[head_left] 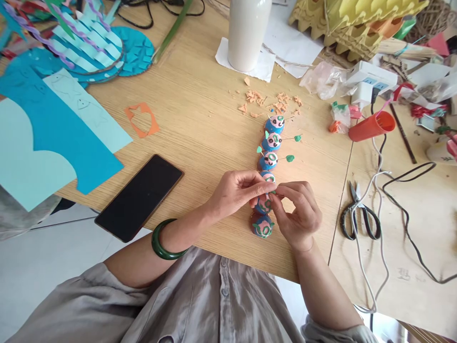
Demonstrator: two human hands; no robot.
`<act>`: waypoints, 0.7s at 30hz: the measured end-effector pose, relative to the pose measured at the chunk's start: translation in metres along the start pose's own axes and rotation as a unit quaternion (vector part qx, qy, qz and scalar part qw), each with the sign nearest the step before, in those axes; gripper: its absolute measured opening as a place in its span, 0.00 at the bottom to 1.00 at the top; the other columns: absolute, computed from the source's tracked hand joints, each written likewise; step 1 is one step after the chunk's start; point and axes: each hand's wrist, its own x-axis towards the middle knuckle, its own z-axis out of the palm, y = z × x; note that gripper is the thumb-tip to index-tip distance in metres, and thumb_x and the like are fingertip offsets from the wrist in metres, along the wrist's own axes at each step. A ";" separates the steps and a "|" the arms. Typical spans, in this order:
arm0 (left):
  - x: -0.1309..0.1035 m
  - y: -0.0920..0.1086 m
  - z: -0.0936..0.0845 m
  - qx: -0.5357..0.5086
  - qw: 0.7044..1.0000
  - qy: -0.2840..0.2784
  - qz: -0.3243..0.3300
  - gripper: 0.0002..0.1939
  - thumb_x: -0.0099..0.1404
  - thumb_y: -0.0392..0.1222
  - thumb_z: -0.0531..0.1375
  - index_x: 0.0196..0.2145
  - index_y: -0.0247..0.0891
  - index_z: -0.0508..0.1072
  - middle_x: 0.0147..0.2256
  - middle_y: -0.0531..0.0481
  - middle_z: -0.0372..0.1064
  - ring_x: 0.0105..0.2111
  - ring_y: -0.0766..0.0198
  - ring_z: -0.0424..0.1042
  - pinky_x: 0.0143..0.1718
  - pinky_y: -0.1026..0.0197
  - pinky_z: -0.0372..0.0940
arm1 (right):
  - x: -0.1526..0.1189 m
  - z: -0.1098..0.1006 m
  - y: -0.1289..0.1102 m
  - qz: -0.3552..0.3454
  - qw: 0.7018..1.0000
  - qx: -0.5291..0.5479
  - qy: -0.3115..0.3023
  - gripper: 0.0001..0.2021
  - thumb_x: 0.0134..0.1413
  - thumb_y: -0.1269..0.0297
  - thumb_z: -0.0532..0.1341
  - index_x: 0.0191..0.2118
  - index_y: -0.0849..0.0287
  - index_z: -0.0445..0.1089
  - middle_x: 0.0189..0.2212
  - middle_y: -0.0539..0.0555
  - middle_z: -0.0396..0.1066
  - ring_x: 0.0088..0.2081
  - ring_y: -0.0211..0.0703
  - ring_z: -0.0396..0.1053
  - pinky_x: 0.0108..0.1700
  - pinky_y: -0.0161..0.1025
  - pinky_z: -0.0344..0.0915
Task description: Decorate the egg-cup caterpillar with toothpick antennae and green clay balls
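A row of several small blue domes with pink tops and green and black clay details runs up the table; the nearest dome (263,226) carries small green leaf shapes, and a farther dome (268,160) has thin sticks tipped with green pieces (290,158). Above the middle of the row, my left hand (243,190) is closed, its thumb and forefinger pinched. My right hand (298,209) meets it fingertip to fingertip, also pinching. Whatever lies between the fingertips is too small and covered to make out. Both hands partly hide two of the domes.
A black phone (140,197) lies left of my arm, near blue paper (71,128). Black-handled scissors (360,214) rest under a white cable (380,190) on the right. Farther back are orange scraps (255,97), a white bottle (248,35) and a red cup (371,127).
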 end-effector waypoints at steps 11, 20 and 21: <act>0.002 0.001 -0.002 -0.020 0.999 -0.015 -0.033 0.17 0.62 0.54 0.68 0.30 0.35 0.77 0.20 0.56 0.68 0.18 0.73 0.64 0.20 0.69 0.61 | -0.001 -0.002 0.003 -0.020 0.999 -0.025 -0.017 0.16 0.56 0.70 0.68 0.49 0.52 0.70 0.38 0.55 0.79 0.37 0.46 0.75 0.34 0.44 0.70; 0.005 0.004 -0.001 -0.058 0.995 -0.052 -0.059 0.17 0.59 0.52 0.70 0.30 0.33 0.76 0.23 0.54 0.71 0.19 0.75 0.65 0.20 0.70 0.61 | 0.002 -0.004 0.005 -0.078 0.994 -0.074 -0.014 0.13 0.57 0.73 0.68 0.46 0.52 0.71 0.34 0.53 0.78 0.34 0.44 0.73 0.34 0.42 0.71; 0.005 0.005 -0.001 -0.062 0.995 -0.052 -0.066 0.17 0.59 0.52 0.71 0.30 0.33 0.76 0.23 0.54 0.71 0.18 0.75 0.64 0.19 0.70 0.61 | 0.003 -0.005 0.004 -0.090 0.992 -0.084 -0.010 0.13 0.56 0.73 0.68 0.46 0.53 0.71 0.33 0.53 0.78 0.34 0.44 0.73 0.33 0.42 0.71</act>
